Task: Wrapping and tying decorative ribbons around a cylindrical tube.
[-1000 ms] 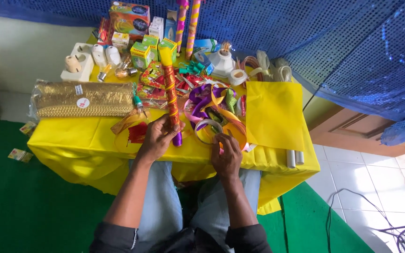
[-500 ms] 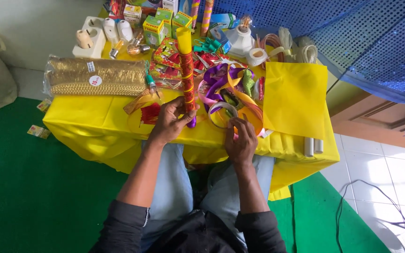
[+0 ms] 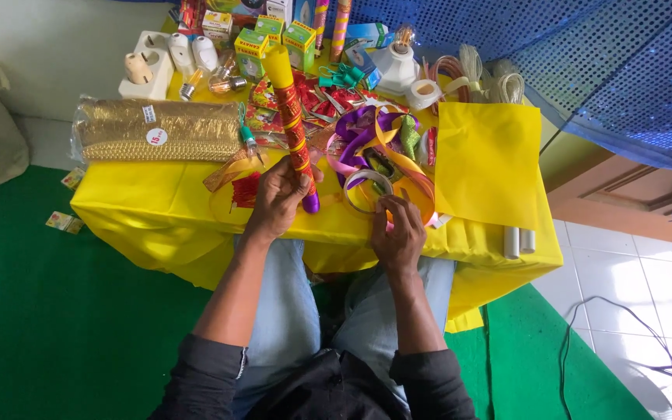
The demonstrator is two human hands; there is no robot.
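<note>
Left hand (image 3: 278, 198) is gripping the lower end of a red-and-yellow tube (image 3: 292, 117) slanting away; right hand (image 3: 400, 233) is pinching ribbon (image 3: 367, 187) just beside it. Both hands are holding as before.

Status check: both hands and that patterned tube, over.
Left hand gripping long red-and-yellow patterned tube near its purple end. Right hand on tangled coloured ribbons. Gold packet lies left, apart.

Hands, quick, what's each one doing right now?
Left hand: closed around the red and yellow tube.
Right hand: on the ribbon roll; grip cannot be told.
</note>
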